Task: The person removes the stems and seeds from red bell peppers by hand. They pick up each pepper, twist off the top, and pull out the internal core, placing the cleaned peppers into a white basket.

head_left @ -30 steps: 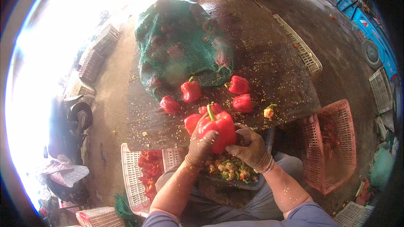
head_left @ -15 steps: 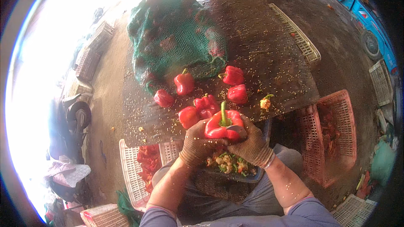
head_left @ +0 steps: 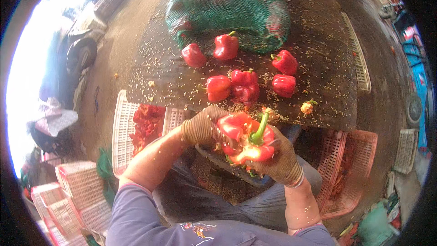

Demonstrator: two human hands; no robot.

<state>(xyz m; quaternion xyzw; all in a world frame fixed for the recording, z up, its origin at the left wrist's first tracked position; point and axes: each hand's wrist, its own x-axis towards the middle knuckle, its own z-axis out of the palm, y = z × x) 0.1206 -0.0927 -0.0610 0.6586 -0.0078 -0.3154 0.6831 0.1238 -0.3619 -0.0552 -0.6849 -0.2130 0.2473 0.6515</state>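
A red bell pepper (head_left: 255, 154) with a green stem is split open between my gloved hands above my lap, its pale inside showing. My left hand (head_left: 202, 126), in a brown glove, is closed on the pepper's left side. My right hand (head_left: 286, 161), also gloved, grips the stem side from the right; a small grey blade-like edge shows near its thumb, mostly hidden. Just beyond, on the seed-strewn dark table (head_left: 318, 32), lie several whole red peppers, among them one (head_left: 218, 88) nearest my left hand. A cut-out core (head_left: 307, 107) rests at the right.
A green mesh sack (head_left: 227, 9) fills the far table. Left of my legs, a white crate (head_left: 122, 132) holds red pepper pieces; a red crate (head_left: 331, 159) stands at the right. Below my hands sits a partly hidden blue tub (head_left: 260, 181). More crates (head_left: 82, 182) are stacked lower left.
The pepper, closely cupped before, is now opened wide, with its stem tilted right. My hands have moved apart. The view has shifted, so the table things appear higher and the crates more fully.
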